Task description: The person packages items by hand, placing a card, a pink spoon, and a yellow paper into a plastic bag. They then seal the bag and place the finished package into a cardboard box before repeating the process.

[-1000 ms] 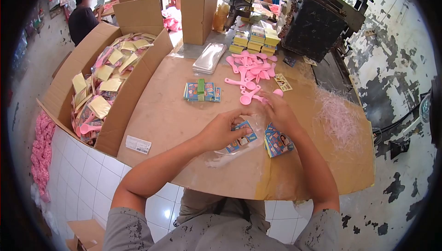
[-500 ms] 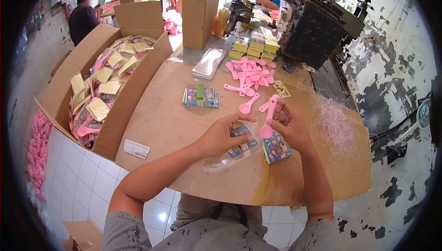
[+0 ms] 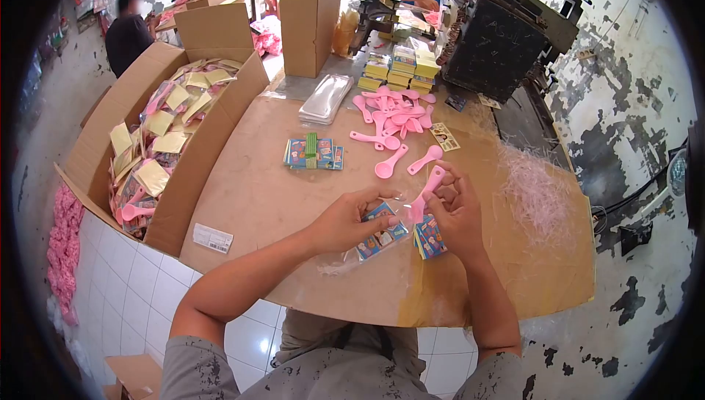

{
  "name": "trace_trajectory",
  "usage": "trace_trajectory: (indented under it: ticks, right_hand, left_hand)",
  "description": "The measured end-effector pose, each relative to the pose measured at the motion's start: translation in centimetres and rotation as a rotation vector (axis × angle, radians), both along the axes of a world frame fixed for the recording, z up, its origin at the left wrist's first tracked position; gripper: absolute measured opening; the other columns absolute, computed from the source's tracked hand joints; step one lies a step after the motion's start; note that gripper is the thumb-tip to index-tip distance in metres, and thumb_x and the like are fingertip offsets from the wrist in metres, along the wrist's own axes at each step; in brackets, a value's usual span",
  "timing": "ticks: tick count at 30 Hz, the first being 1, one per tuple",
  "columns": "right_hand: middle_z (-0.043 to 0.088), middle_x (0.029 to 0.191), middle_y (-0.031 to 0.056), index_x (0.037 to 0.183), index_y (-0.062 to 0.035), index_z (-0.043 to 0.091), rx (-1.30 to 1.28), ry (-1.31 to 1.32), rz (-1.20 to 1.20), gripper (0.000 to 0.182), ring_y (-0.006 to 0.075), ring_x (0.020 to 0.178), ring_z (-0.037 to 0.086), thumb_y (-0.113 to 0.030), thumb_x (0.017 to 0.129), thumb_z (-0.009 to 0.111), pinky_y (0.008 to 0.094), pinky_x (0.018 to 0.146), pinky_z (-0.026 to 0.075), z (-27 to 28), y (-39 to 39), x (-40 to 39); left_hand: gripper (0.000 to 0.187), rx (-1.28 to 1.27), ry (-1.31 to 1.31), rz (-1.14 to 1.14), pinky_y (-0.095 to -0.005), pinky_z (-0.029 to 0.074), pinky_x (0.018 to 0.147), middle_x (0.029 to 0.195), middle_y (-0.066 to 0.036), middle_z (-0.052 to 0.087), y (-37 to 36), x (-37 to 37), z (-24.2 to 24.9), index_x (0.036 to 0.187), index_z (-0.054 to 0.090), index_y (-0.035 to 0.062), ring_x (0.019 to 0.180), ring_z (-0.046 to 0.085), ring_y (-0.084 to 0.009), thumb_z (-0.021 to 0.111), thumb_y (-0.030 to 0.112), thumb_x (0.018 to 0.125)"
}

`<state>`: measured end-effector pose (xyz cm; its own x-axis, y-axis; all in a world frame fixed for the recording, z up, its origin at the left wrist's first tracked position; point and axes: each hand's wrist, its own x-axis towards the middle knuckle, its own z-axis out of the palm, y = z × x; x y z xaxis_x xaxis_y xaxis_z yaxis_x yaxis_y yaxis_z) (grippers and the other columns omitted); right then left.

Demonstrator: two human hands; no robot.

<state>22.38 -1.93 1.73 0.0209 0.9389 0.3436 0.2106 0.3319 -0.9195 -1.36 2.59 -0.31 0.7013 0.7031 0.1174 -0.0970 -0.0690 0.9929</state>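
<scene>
My left hand [image 3: 354,218] is closed on a clear plastic bag [image 3: 344,259] with a blue printed card [image 3: 388,241] inside. Pinched in my right hand [image 3: 459,216] is a pink spoon [image 3: 429,188], its bowl end low beside the bag's opening. A small stack of blue cards [image 3: 428,240] lies on the table under my right hand and is partly covered by it. Two loose pink spoons [image 3: 391,161] rest just beyond my hands, in front of a heap of pink spoons [image 3: 400,115].
On the cardboard-covered table [image 3: 257,209] lie a banded card bundle [image 3: 311,152], clear bags [image 3: 325,99], card stacks [image 3: 402,66] and shredded plastic [image 3: 540,194]. A large carton [image 3: 209,132] of filled packets stands left. A black machine [image 3: 488,40] is at back right. A person [image 3: 131,37] sits far left.
The spoon in my right hand has moved slightly left and down, its bowl now at the bag's opening. A loose spoon formerly partly behind my right hand now shows fully.
</scene>
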Motion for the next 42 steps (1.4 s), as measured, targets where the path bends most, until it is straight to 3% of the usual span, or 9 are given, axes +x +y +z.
trace_trajectory:
  ticks: [3,6,9,13,16,19,22,34,42]
  right_hand:
    - [0.058,0.119,0.0054,0.147,-0.0037,0.042,-0.082,0.643,0.086,0.057,0.0131,0.101,0.068,0.004,0.096,0.067,0.0297,0.079,0.063,0.7,-0.2,0.1]
    - [0.058,0.123,0.0060,0.146,-0.0040,0.043,-0.007,0.678,0.191,0.055,0.0137,0.102,0.068,0.003,0.097,0.066,0.0302,0.080,0.063,0.9,-0.3,1.5]
    - [0.058,0.126,0.0078,0.146,-0.0050,0.043,0.073,0.164,0.042,0.054,0.0138,0.102,0.068,0.003,0.097,0.066,0.0305,0.081,0.062,-0.4,0.3,0.9]
    - [0.059,0.123,0.0080,0.146,-0.0051,0.043,0.066,0.095,-0.056,0.057,0.0147,0.104,0.069,0.006,0.096,0.066,0.0315,0.081,0.063,-0.9,0.4,0.7]
    - [0.058,0.124,0.0081,0.146,-0.0049,0.044,-0.073,0.673,0.211,0.057,0.0155,0.105,0.069,0.007,0.095,0.066,0.0323,0.082,0.063,1.2,-0.5,1.5]
    - [0.058,0.124,0.0081,0.146,-0.0044,0.044,-0.025,0.382,0.110,0.056,0.0162,0.105,0.069,0.007,0.096,0.065,0.0325,0.083,0.064,0.9,-0.2,1.7]
    - [0.058,0.122,0.0083,0.146,-0.0038,0.042,0.112,0.188,-0.127,0.056,0.0170,0.104,0.069,0.006,0.096,0.065,0.0320,0.083,0.064,-1.1,1.0,1.3]
    - [0.064,0.119,0.0073,0.148,-0.0032,0.042,0.018,0.384,-0.061,0.054,0.0157,0.097,0.071,0.001,0.099,0.064,0.0313,0.081,0.064,0.6,0.2,0.6]
    - [0.064,0.118,0.0101,0.143,-0.0003,0.048,0.002,0.243,0.026,0.048,0.0151,0.099,0.070,0.005,0.098,0.065,0.0313,0.082,0.063,-0.4,-0.5,-0.3]
  left_hand:
    - [0.047,0.095,0.198,0.023,-0.0253,0.054,0.087,0.113,-0.006,0.071,-0.1,-0.3,1.2,0.142,0.054,0.0001,0.103,0.065,-0.0070,0.071,0.005,0.099]
    - [0.047,0.115,0.243,0.027,-0.0257,0.053,0.086,0.111,-0.005,0.072,-0.1,-0.3,0.8,0.142,0.054,0.0009,0.101,0.065,-0.0070,0.071,0.006,0.099]
    - [0.048,0.087,0.119,0.004,-0.0264,0.053,0.085,0.105,-0.005,0.073,0.1,0.1,-0.7,0.142,0.054,0.0022,0.097,0.065,-0.0071,0.073,0.006,0.098]
    - [0.047,0.102,-0.016,0.000,-0.0273,0.050,0.067,0.086,-0.006,0.072,-0.3,0.1,-0.2,0.140,0.056,0.0061,0.077,0.063,-0.0075,0.074,0.013,0.097]
    - [0.047,0.172,0.149,0.077,-0.0254,0.048,0.067,0.087,-0.003,0.070,-0.2,-0.2,0.5,0.142,0.054,0.0065,0.079,0.060,-0.0041,0.072,0.014,0.099]
    - [0.048,0.123,0.187,0.072,-0.0246,0.048,0.069,0.092,-0.003,0.071,-0.1,-0.2,0.1,0.143,0.055,0.0072,0.081,0.060,-0.0030,0.073,0.013,0.099]
    - [0.048,0.109,0.116,0.037,-0.0267,0.053,0.090,0.120,-0.008,0.071,0.1,0.0,-0.3,0.143,0.053,0.0017,0.106,0.065,-0.0083,0.070,0.004,0.099]
    - [0.050,0.128,0.123,0.045,-0.0251,0.052,0.081,0.096,-0.002,0.072,-0.2,-0.1,0.4,0.144,0.055,0.0021,0.094,0.063,-0.0050,0.074,0.009,0.098]
    - [0.038,0.085,0.225,0.030,-0.0274,0.055,0.070,0.096,-0.006,0.077,-0.1,0.0,-0.1,0.134,0.066,0.0011,0.082,0.065,-0.0057,0.074,0.013,0.098]
